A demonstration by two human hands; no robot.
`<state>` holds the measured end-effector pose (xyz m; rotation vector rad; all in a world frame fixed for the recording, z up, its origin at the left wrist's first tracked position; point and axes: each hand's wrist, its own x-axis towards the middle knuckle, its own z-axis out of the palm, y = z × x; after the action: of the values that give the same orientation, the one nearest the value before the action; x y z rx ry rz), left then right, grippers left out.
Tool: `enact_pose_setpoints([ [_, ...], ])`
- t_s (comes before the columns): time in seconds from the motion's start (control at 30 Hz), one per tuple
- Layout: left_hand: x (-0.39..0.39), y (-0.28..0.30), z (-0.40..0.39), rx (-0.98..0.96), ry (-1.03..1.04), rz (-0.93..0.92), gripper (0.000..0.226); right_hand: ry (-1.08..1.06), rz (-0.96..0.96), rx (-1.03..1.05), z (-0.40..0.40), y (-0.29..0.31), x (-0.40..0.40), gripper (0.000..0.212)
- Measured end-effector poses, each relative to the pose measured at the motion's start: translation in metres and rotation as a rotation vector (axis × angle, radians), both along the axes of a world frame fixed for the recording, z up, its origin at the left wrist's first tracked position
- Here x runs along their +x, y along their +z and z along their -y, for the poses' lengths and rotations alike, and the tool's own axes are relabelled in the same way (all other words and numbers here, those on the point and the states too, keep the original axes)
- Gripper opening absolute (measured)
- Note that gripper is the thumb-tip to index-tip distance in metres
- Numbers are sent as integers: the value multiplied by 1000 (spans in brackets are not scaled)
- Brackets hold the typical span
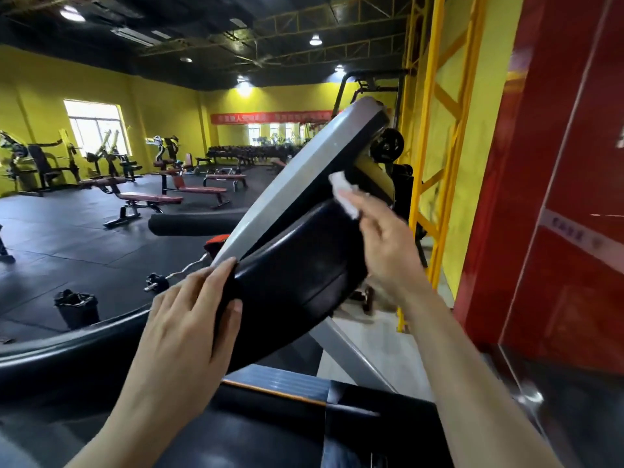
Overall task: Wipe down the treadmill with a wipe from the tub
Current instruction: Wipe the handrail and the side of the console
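Observation:
The treadmill console [297, 265] fills the middle of the view, tilted, black-faced with a grey rim [290, 184]. My left hand [189, 319] grips its lower left edge, thumb curled over the front. My right hand [378, 238] holds a crumpled white wipe [342, 190] and presses it against the upper right part of the console face. A black handrail [67, 346] curves off to the left below the console. No tub of wipes is in view.
The treadmill's black front cover [270, 420] lies below my arms. A red wall panel [557, 197] and a yellow steel frame [435, 130] stand close on the right. A black lined bin [77, 309], a barbell [175, 273] and weight benches [148, 199] occupy the floor at left.

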<state>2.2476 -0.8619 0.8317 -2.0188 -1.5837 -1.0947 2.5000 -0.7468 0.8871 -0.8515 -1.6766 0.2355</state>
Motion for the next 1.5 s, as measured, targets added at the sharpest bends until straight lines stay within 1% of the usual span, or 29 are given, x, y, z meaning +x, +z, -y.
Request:
enact_pose_setpoints([
  [0.03,-1,0,0,-1,-9,-4,55,-26,-82,-88,-10,9,4,43],
  [0.1,-6,0,-1,4,-34,-24,56,-42,-105,-114,0,12,-5,44],
  [0.17,-11,-1,-4,22,-61,-34,56,-55,19,14,37,-12,-33,47],
  [0.23,-14,-2,-8,32,-65,-44,56,-66,212,226,72,-42,-62,49],
  [0.27,-15,-3,-10,39,-66,-52,56,-88,259,307,79,-52,-70,49],
  [0.3,-17,-4,-11,47,-74,-64,56,-137,231,345,78,-55,-71,49],
  [0.33,-19,-5,-12,55,-90,-74,56,-193,121,313,72,-52,-68,49],
  [0.4,-24,-6,-15,61,-117,-81,56,-238,-220,83,41,-39,-51,47],
  [0.47,-27,-9,-18,56,-136,-78,56,-167,-585,-190,13,-23,-32,38],
  [0.5,-28,-10,-19,57,-139,-79,56,-129,-749,-268,7,-20,-30,34],
  [0.53,-28,-11,-20,61,-139,-83,56,-120,-857,-306,8,-22,-34,32],
  [0.57,-27,-12,-21,69,-136,-90,56,-129,-919,-306,18,-24,-43,33],
  [0.6,-26,-13,-22,79,-132,-95,56,-150,-934,-267,30,-31,-55,37],
  [0.63,-26,-14,-22,89,-128,-94,56,-166,-918,-200,45,-41,-69,41],
  [0.67,-25,-14,-22,96,-124,-89,55,-203,-837,-121,60,-52,-85,45],
  [0.73,-24,-15,-21,98,-121,-77,55,-296,-565,29,85,-74,-109,47],
  [0.77,-23,-15,-20,91,-119,-71,54,-345,-380,100,90,-77,-112,47],
  [0.83,-22,-13,-18,66,-107,-52,54,-356,-78,154,77,-57,-96,48],
  [0.87,-22,-13,-17,50,-107,-41,54,-342,-2,124,64,-38,-84,47],
  [0.97,-25,-14,-15,10,-139,-20,54,-307,84,-53,25,24,-55,39],
  [1.0,-27,-13,-15,4,-158,-19,54,-293,91,-79,20,34,-55,36],
  [1.03,-29,-11,-14,-3,-183,-21,55,-286,105,-52,22,36,-61,35],
  [1.13,-39,-12,-11,-17,-236,-1,55,-265,237,145,58,-4,-104,32],
  [1.23,-59,-22,-8,-32,-194,9,56,-247,391,325,95,-65,-130,46],
  [1.3,-73,-31,-4,-39,-140,-1,56,-253,401,378,92,-80,-114,54],
  [1.33,-78,-34,-2,-41,-122,-15,56,-282,348,361,84,-81,-102,55],
  [1.43,-80,-36,0,-55,-110,-25,55,-386,25,258,65,-71,-78,49],
  [1.47,-78,-36,1,-58,-111,-12,55,-423,-27,259,66,-71,-83,48],
  [1.5,-77,-36,1,-61,-113,-1,55,-446,-15,288,70,-77,-96,49],
])
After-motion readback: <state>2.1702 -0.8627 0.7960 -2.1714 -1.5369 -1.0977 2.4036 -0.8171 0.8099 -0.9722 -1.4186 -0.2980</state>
